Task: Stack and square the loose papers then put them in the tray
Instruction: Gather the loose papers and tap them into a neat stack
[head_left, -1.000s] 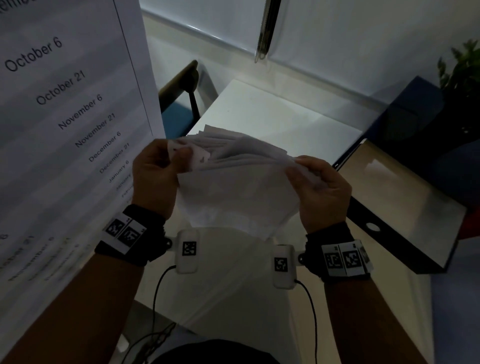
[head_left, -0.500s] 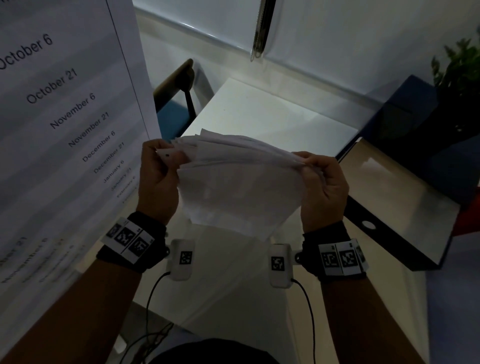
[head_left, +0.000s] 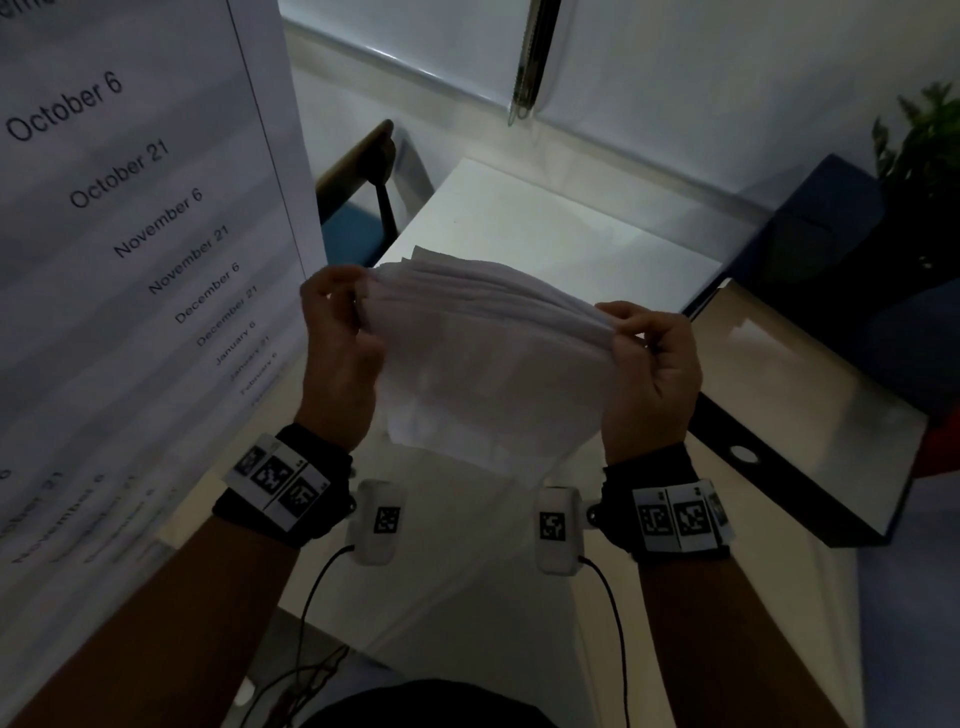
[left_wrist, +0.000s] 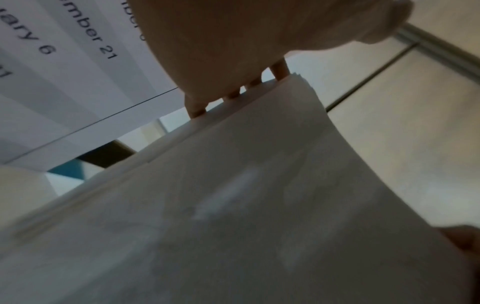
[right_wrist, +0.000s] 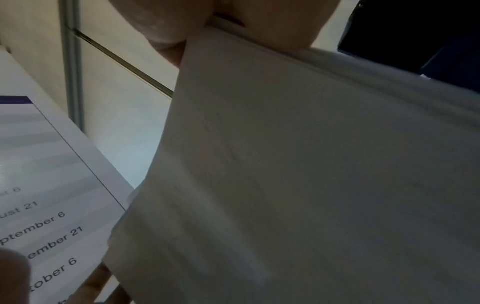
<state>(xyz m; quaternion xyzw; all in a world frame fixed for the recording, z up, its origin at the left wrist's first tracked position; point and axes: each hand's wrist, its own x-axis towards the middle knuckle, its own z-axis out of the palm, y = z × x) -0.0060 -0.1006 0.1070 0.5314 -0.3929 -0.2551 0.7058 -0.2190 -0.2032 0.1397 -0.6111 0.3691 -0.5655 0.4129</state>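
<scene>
I hold a stack of white papers (head_left: 488, 353) upright in the air above the white table (head_left: 545, 234). My left hand (head_left: 337, 332) grips the stack's left edge and my right hand (head_left: 649, 364) grips its right edge. The top edges fan out slightly and the bottom edges hang uneven. The left wrist view shows the papers (left_wrist: 259, 205) with fingers (left_wrist: 279, 70) curled over their edge. In the right wrist view the papers (right_wrist: 311, 164) fill most of the picture, pinched at the top. The dark tray (head_left: 810, 499) with a shiny pale inside lies to the right.
A large printed sheet of dates (head_left: 130, 234) stands close on the left. A chair (head_left: 363, 176) sits behind the table at the left. A dark blue box (head_left: 810, 234) and a plant (head_left: 924, 130) are at the far right. Cables hang from my wrists.
Both hands have lifted the stack a little and drawn its top edges closer together. The sheets look more gathered than one second ago.
</scene>
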